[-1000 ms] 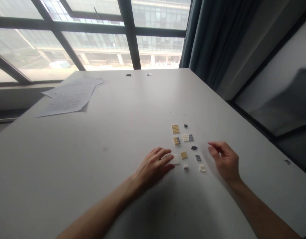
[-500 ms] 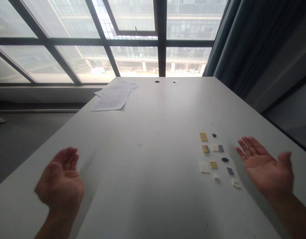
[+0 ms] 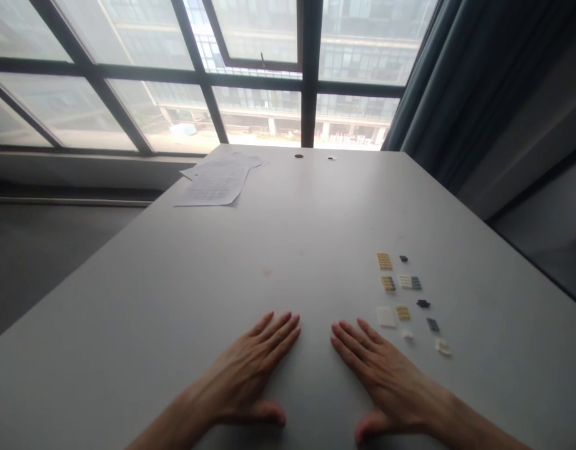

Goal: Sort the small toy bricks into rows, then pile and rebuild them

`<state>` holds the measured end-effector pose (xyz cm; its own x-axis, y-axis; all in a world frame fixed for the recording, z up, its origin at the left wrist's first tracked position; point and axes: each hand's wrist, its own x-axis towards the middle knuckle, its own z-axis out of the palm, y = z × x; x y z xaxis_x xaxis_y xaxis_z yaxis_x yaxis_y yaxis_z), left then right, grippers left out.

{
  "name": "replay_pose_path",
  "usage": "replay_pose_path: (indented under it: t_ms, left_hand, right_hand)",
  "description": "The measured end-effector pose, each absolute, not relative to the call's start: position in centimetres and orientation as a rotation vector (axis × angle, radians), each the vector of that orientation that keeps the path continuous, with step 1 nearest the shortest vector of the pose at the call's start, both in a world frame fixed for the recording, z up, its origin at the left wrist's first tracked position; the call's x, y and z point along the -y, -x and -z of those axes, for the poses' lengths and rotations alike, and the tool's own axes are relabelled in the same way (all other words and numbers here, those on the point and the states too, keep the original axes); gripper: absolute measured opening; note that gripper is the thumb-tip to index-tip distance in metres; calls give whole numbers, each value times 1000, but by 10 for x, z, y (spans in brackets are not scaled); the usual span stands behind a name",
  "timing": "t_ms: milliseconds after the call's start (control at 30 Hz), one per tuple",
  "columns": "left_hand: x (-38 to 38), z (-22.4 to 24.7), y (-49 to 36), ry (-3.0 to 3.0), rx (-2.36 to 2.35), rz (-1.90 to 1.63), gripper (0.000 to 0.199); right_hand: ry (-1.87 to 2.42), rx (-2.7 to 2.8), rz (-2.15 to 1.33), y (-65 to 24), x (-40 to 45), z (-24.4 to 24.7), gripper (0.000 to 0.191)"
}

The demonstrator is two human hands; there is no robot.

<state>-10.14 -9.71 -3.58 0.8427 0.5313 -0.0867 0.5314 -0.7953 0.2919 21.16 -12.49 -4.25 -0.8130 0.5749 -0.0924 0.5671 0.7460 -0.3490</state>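
Note:
Palm down on the white table (image 3: 250, 250), my left hand (image 3: 255, 369) has its fingers stretched out and holds nothing. My right hand (image 3: 382, 375) lies flat in the same way, just left of and below a group of small building bricks. Nearest to it are a flat white tile (image 3: 386, 317), a small white piece (image 3: 407, 336) and a yellow plate (image 3: 403, 312). Farther back are another yellow plate (image 3: 384, 261), a yellow-and-grey piece (image 3: 388, 284) and a white-and-grey piece (image 3: 410, 282). Dark grey pieces (image 3: 423, 304) and a cream piece (image 3: 443, 347) sit at the right.
Printed sheets of paper (image 3: 215, 181) lie at the table's back left. Two round cable holes (image 3: 298, 156) are near the far edge. Behind stands a large framed window (image 3: 309, 87), with a dark curtain (image 3: 428, 94) at the right.
Both hands have come inward from the table's two sides, turned from palms showing to palms down, and now lie on the table. The bricks have stayed in place.

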Motion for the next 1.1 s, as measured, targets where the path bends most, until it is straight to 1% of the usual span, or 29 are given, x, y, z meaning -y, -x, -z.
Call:
replay_pose_path:
  t_ms: [200,300,400,467,567,600,633,667,700,767,833,867,933,1000,1100]
  left_hand:
    - [97,32,104,-2705,-791,21,102]
    - [98,33,103,-2730,-800,-36,102]
    - [99,36,103,-2773,-825,-100,103]
    - [99,40,105,-2830,-902,-195,94]
    - [97,48,108,-2942,-1022,-446,65]
    - [97,50,109,-2973,-1039,-521,57]
    - [97,52,109,-2996,-1044,-567,51]
    - [97,54,108,-3009,-1046,-577,48]
    - [97,54,106,-3009,-1056,-551,47]
    - [97,53,96,-2974,-1074,-443,54]
    - [97,50,75,-2905,-1040,-322,67]
    - [96,49,61,-2867,-992,-273,75]
    - [90,48,25,-2800,-854,-214,89]
    - [78,51,-19,-2763,-711,-218,110]
    - [48,58,-84,-2736,-696,-318,120]
  right_hand:
    - [959,2866,-599,-214,126,37,105]
    - [977,2865,-608,-213,126,35,104]
    - [984,2842,-624,-213,124,34,98]
    - [993,2794,-626,-214,123,35,86]
    - [1050,2611,-562,-218,126,43,51]
    - [1097,2521,-468,-220,129,47,40]
    - [1152,2435,-332,-224,133,51,34]
    - [1217,2355,-166,-228,137,55,33]
    - [1284,2300,4,-233,142,58,39]
    - [1434,2260,220,-245,151,63,63]
    - [1615,2236,278,-257,154,67,87]
    - [1701,2211,284,-263,154,68,95]
    - [1827,2162,298,-276,148,71,100]
    - [1903,2130,309,-289,135,75,97]
    - [1963,2091,283,-308,105,81,92]
